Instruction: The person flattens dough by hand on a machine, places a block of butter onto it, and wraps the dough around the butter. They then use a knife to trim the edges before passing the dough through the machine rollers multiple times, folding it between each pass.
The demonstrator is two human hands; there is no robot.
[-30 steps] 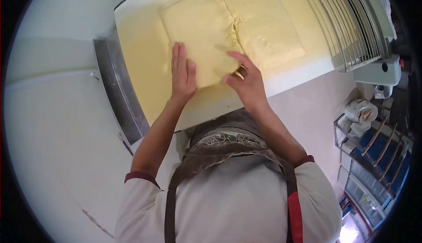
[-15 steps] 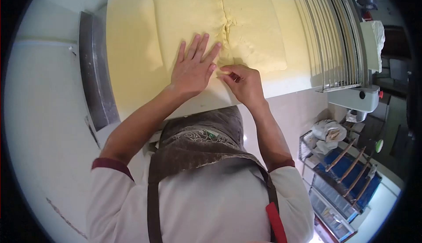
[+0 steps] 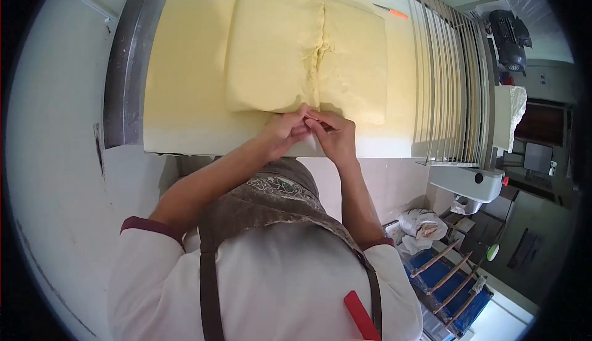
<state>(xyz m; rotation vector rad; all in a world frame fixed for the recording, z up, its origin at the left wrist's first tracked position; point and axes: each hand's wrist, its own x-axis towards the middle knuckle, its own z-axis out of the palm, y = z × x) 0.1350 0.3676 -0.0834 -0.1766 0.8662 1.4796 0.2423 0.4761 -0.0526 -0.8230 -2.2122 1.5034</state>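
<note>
A large, flat slab of pale yellow dough (image 3: 271, 51) lies on the work surface (image 3: 185, 82), with a rough seam running down its middle. At the seam's near end, my left hand (image 3: 287, 129) has its thumb and fingertips closed at the dough's edge. My right hand (image 3: 333, 135) touches it from the right, its fingers pinched at the same spot. Both seem to grip the dough's edge, though the fingers hide most of what is between them.
A knife with an orange handle (image 3: 398, 13) lies beyond the slab's right corner. Metal rods of a rack (image 3: 456, 82) border the surface on the right. A metal trough (image 3: 126, 69) runs along the left. Below right is a shelf with wooden rods (image 3: 453, 274).
My left hand has come off the top of the dough, where it lay spread, and joined my right hand at the near edge. The camera view has shifted.
</note>
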